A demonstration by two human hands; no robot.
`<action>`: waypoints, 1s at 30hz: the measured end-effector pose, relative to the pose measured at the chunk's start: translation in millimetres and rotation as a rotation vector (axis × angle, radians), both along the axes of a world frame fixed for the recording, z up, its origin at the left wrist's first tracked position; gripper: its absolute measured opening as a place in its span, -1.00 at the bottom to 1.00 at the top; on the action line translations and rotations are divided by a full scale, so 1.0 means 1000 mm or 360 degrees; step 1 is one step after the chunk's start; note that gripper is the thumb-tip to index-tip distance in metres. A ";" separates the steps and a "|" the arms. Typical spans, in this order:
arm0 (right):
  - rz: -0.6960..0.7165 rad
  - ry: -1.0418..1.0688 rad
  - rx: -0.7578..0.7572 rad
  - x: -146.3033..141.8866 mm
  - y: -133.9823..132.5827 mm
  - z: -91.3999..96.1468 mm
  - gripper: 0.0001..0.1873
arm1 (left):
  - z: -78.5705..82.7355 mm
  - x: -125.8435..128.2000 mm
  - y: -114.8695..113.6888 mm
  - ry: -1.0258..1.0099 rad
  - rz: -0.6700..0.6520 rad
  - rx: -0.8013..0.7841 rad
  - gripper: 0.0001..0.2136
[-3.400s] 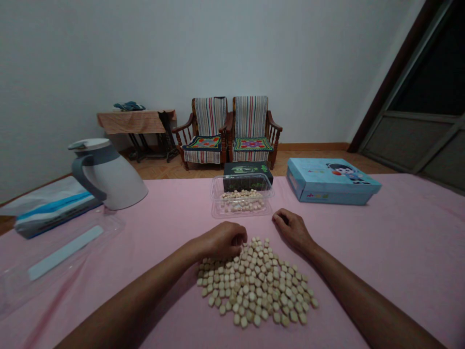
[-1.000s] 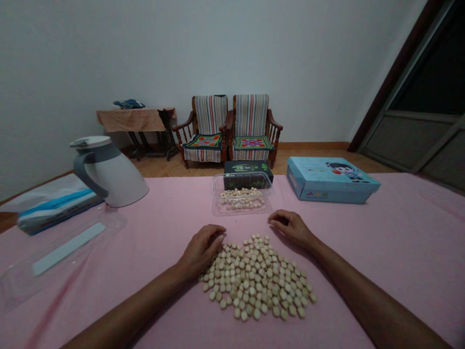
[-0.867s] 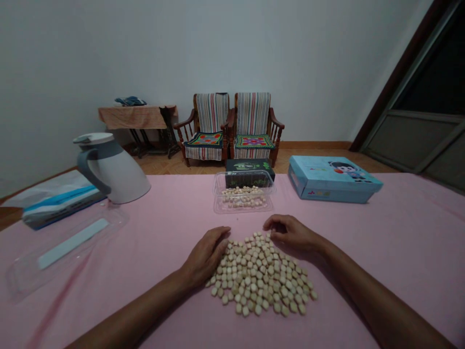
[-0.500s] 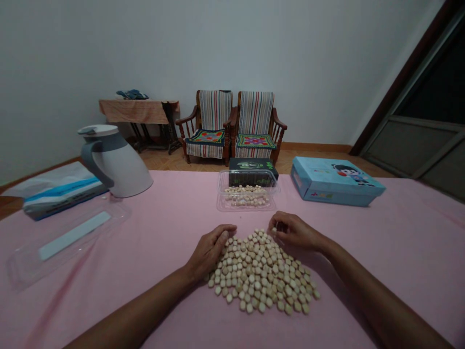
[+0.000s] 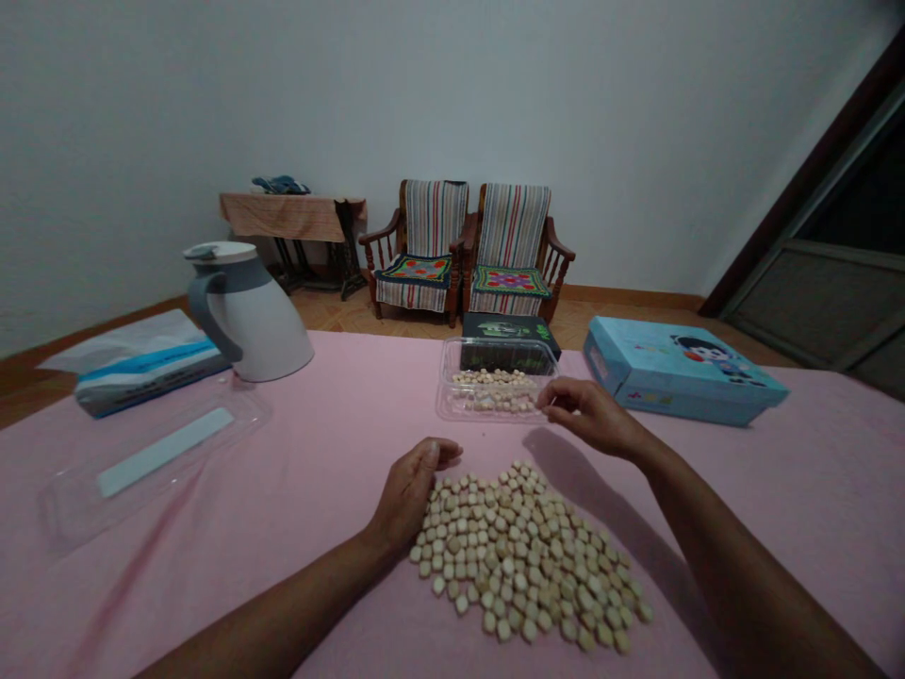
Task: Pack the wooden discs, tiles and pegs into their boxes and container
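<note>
Our left hand rests on the pink table cloth with its fingers relaxed and empty, just beside the near-left edge of a heap of pale nut-like pieces in the table's middle. Our right hand hangs by the front corner of a clear plastic tray, which holds more pieces. Its fingers are curled, but we cannot tell whether they pinch a piece. A loose pinch could drop one to roll across the cloth, and a careless knock could shift the light tray or spread the heap.
</note>
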State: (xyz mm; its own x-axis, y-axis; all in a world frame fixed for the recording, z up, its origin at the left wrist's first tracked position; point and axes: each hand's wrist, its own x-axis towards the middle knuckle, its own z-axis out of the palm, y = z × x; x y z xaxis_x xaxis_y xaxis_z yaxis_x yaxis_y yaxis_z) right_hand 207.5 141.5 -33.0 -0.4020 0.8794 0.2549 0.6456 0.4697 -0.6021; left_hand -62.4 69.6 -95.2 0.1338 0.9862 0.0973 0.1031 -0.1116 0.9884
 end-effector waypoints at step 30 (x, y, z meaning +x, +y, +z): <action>0.0331 -0.0209 -0.0219 -0.020 -0.022 -0.024 -0.76 | -0.003 0.001 0.006 -0.0215 0.0119 -0.0063 -0.63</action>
State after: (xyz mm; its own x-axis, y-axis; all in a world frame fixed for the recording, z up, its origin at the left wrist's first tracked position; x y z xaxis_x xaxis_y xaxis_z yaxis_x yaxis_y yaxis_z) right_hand 187.9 119.6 -56.9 -0.5994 0.7972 0.0724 0.6205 0.5199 -0.5871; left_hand -61.0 76.0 -97.7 0.0485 0.9963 0.0703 -0.0244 -0.0692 0.9973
